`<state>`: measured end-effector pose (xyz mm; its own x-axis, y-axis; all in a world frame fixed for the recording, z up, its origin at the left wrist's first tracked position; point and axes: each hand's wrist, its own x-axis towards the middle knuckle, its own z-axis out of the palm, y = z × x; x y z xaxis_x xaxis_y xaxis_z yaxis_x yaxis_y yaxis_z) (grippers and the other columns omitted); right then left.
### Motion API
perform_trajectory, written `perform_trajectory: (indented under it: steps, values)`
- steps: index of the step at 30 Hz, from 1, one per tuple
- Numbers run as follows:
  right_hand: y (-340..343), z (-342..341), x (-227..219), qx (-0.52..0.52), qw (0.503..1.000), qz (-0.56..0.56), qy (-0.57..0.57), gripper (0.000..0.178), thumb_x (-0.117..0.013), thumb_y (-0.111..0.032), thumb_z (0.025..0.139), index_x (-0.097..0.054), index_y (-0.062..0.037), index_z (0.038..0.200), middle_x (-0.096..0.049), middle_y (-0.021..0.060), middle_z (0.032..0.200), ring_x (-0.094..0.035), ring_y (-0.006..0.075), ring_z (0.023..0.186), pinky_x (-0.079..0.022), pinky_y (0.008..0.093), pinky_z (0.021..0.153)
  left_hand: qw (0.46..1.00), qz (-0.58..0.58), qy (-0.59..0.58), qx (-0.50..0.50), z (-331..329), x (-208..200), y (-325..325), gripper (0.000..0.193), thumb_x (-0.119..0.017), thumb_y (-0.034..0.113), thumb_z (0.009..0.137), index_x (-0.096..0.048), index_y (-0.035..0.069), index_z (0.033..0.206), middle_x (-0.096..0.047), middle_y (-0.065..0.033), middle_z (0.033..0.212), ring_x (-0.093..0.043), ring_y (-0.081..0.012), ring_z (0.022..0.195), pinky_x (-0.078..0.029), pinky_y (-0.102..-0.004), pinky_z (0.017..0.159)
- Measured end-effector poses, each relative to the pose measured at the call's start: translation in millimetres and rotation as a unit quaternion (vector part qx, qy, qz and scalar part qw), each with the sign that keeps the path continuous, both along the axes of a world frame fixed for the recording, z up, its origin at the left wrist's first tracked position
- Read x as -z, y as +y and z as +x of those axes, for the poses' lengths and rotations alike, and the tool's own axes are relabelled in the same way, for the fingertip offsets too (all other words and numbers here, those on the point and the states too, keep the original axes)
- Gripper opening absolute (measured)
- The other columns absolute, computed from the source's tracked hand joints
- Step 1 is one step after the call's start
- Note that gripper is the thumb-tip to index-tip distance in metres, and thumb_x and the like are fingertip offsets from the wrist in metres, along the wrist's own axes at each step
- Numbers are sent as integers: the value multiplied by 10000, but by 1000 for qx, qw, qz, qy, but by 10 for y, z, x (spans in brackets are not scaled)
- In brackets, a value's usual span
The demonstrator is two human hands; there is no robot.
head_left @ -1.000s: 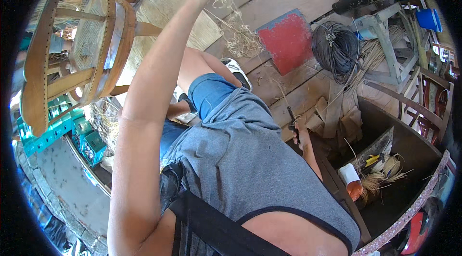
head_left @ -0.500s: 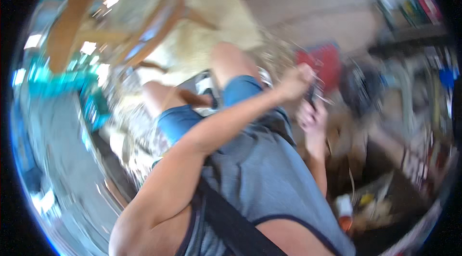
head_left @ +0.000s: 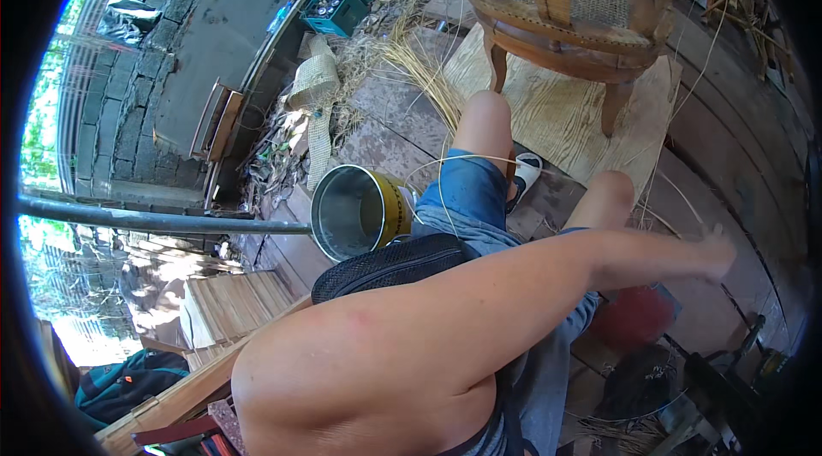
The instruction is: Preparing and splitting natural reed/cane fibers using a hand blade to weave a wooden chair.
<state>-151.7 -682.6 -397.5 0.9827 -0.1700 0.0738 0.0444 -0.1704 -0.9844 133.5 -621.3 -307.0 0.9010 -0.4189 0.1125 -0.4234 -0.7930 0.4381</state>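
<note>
My left arm reaches across my lap to the right side of the head view. At its end my left hand (head_left: 715, 255) is smeared by motion, so its fingers and anything in them do not show clearly. Thin pale cane strands (head_left: 676, 199) curve close by it, and another strand (head_left: 488, 158) crosses above my thigh. Out of sight, my right hand does not show past the left arm. A blurred red object (head_left: 634, 319) lies below my left wrist. Ahead of my knees stands a carved wooden chair (head_left: 556, 49) with a woven cane panel.
A yellow metal bucket (head_left: 351, 212) stands at my left, beside a black mesh bag (head_left: 390, 266). The chair is on a plywood sheet (head_left: 548, 105). Loose straw-like strands (head_left: 424, 75), a woven cane roll (head_left: 314, 83) and teal crates (head_left: 338, 11) lie farther off.
The view has swung left, bringing the bucket in and moving the chair rightward. My left hand has shifted right in the picture; my right hand, with a dark tool, has left sight.
</note>
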Motion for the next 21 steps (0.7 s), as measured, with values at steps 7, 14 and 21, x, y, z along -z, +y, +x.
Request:
perform_trajectory:
  steps: [7, 14, 21]
  values:
    - [-802, 381, 267, 100, 941, 319, 43, 459, -347, -371, 1043, -428, -39, 1348, -610, 120, 1074, -607, 139, 963, -466, 189, 623, 953, 29, 172, 248, -861, -102, 85, 312, -686, 250, 730, -738, 105, 1001, -706, -136, 1024, -670, -310, 968, -545, -441, 784]
    - [-1035, 1481, 67, -175, 726, 664, -28, 405, -447, -218, 991, -410, -22, 1344, -519, 115, 1247, -604, 155, 980, -429, 246, 491, 973, -22, 170, 152, -451, -446, 769, 312, -675, 341, 737, -750, 181, 995, -717, -91, 991, -668, -295, 975, -522, -408, 812]
    - [-648, 1530, -778, -182, 703, 688, 8, 400, -490, -160, 967, -395, -7, 1325, -522, 124, 1198, -588, 192, 983, -408, 238, 482, 966, -124, 139, 182, -557, -741, 786, 277, -650, 348, 786, -746, 213, 1009, -713, -88, 984, -660, -286, 970, -515, -406, 823]
